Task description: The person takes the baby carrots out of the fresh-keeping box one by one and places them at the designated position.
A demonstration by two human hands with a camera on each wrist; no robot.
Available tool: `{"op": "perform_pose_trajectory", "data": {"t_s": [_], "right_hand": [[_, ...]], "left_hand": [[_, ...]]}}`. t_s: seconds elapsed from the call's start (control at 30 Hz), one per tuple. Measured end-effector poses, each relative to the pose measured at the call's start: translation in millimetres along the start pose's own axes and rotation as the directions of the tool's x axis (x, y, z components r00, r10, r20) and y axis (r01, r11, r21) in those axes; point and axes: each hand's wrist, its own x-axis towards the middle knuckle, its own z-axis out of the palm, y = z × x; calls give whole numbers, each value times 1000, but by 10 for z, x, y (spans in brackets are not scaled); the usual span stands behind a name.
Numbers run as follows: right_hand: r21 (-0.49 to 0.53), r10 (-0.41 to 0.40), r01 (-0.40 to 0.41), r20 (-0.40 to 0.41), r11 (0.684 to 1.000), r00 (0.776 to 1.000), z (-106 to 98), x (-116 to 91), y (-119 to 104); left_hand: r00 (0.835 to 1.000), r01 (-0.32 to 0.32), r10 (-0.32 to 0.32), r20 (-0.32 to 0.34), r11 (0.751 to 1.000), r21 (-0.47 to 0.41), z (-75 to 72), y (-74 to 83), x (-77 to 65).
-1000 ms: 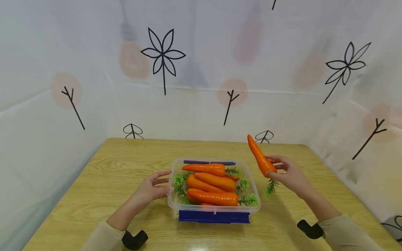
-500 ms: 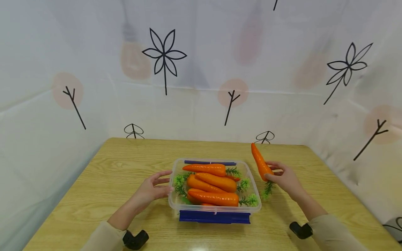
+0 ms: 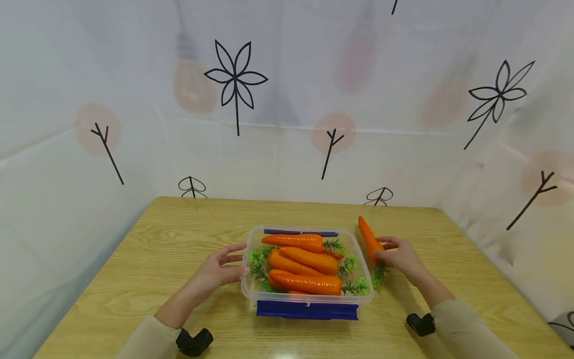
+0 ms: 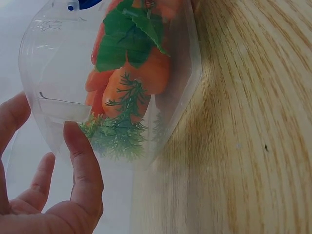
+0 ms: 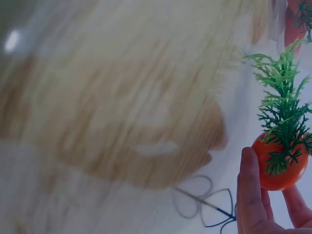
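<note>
A clear plastic container with blue side clips holds several orange carrots with feathery green tops. My left hand is at its left side, fingers loosely spread and fingertips right at the wall and rim. In the left wrist view a fingertip meets the clear wall, with carrots and green leaves showing through. My right hand grips another carrot by its thick end, just right of the container, tip pointing away and up. Its green top stands out in the right wrist view.
The container stands on a wood-grain table. Behind and beside the table hangs a pale cloth printed with plant drawings. A dark cable shows at the far right.
My right hand has brought its carrot down and slightly left, closer to the table and the container. My left hand and the container have stayed put.
</note>
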Motion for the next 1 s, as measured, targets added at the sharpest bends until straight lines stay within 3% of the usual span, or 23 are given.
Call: {"op": "perform_pose_trajectory", "data": {"t_s": [0.67, 1.0], "right_hand": [[-39, 50, -48, 51, 998, 997, 22, 36, -12], [-54, -38, 42, 84, 998, 996, -169, 15, -97]], "left_hand": [[1000, -4, 4, 7, 1000, -5, -7, -16, 12], [1000, 0, 0, 6, 1000, -14, -5, -6, 4]]}}
